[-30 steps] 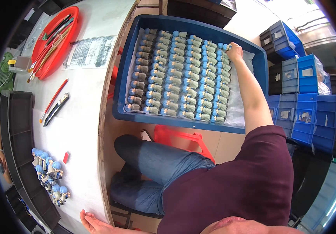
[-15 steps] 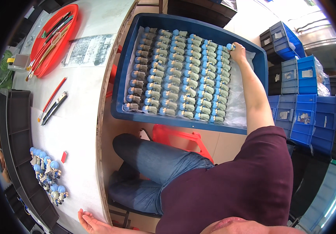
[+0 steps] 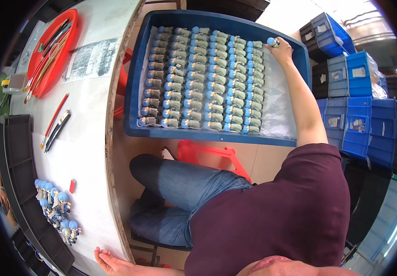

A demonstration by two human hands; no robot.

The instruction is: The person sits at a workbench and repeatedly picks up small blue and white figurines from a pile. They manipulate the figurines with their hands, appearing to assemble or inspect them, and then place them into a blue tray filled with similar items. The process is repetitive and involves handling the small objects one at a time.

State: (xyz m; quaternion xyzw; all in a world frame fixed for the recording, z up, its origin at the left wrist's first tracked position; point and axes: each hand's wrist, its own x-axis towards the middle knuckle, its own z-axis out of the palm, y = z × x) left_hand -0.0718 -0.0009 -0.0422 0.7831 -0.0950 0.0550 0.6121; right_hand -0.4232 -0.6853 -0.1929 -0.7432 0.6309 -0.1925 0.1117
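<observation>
My right hand (image 3: 281,49) is closed on a small figurine (image 3: 273,42) with blue hair, pinched at the fingertips. It hovers over the far right part of a large blue tray (image 3: 175,133). Several rows of like figurines (image 3: 194,87) with blue heads and grey-green bodies lie in this tray, on a white lining (image 3: 279,101). My left hand (image 3: 111,262) is at the table's near edge, palm turned up, fingers loosely apart and nothing in them. Beyond it on the white table (image 3: 88,161), a cluster of similar figurines (image 3: 56,207) stands close together.
On the table are a red dish (image 3: 73,46) of brushes, a red-handled brush (image 3: 53,122), a black cutter (image 3: 58,131), a small red piece (image 3: 72,186) and a printed sheet (image 3: 88,60). Black trays (image 3: 21,161) line its left. Blue crates (image 3: 359,122) are stacked right; a red stool (image 3: 212,156) stands below.
The view has shifted, so the tray and table sit slightly further left and up. My right hand, still holding the figurine, now shows apart from the right-hand row. My left hand has hardly moved.
</observation>
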